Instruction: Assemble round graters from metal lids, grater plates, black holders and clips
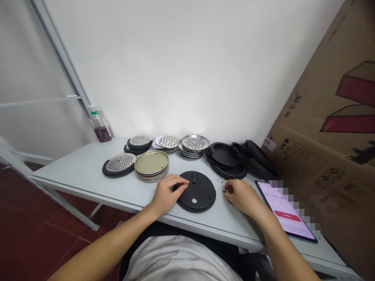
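Note:
In the head view, a round black disc [202, 195] lies in front of me, with a small raised tab near its far edge and a pale round spot near its front. My left hand [170, 191] grips its left side, thumb and forefinger over the top. To the right of the disc, my right hand [238, 194] is closed in a pinch on a small shiny metal piece [225, 190], mostly hidden by the fingers. Thin wire rings [221, 180] lie on the table just beyond that hand.
Stacked gold-coloured round plates [152, 162], perforated metal grater discs [194, 143] and black-rimmed grater discs [119, 163] stand at the left and back. Black round parts [225, 155] are piled at the back right. A tablet [288, 214], a cardboard box [319, 156] and a bottle [102, 130] flank the table.

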`<state>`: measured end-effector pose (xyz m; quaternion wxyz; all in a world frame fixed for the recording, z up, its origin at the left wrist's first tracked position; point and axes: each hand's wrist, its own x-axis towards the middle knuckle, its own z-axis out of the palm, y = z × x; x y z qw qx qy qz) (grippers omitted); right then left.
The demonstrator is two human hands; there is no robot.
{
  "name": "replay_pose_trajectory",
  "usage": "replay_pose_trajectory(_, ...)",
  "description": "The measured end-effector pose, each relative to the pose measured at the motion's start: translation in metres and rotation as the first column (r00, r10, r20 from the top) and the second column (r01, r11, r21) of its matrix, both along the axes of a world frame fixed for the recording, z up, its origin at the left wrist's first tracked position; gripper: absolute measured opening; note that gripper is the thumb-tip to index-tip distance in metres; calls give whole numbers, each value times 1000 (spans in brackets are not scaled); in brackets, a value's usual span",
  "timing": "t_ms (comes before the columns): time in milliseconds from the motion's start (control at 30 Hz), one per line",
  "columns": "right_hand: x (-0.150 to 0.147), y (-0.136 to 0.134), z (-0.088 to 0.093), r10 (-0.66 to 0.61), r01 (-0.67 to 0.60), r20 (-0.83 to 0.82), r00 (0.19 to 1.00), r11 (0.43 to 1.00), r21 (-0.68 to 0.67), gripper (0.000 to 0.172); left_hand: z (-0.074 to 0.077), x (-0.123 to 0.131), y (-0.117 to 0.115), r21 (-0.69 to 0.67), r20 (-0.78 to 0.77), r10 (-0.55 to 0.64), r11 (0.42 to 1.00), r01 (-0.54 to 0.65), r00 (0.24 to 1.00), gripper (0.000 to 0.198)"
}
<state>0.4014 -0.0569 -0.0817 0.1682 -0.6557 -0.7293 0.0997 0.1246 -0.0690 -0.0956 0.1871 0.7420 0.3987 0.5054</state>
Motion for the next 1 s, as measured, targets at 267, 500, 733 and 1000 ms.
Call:
replay_pose_trajectory(267, -32, -2, 22, 146, -146, -704, 695, 987, 60, 25, -1, -1, 0, -97, 58, 25, 995, -19, 998, 9)
replay_pose_trajectory(500, -79, -4, 19, 284, -264, -792, 541, 951, 162, 19, 2, 2, 1, 4, 15, -18, 1000, 18, 1000, 11)
replay_pose_trajectory(733, -72, -13, 11, 411, -266, -715, 565, 911, 314, 10, 3, 3, 2, -8, 14, -52, 999, 52, 999, 16)
replay_pose_trajectory(1000, -77, -14, 2, 492, -269, -576, 653, 861, 431, 10, 3, 2, 3, -17, 20, -114, 993, 114, 993, 13)
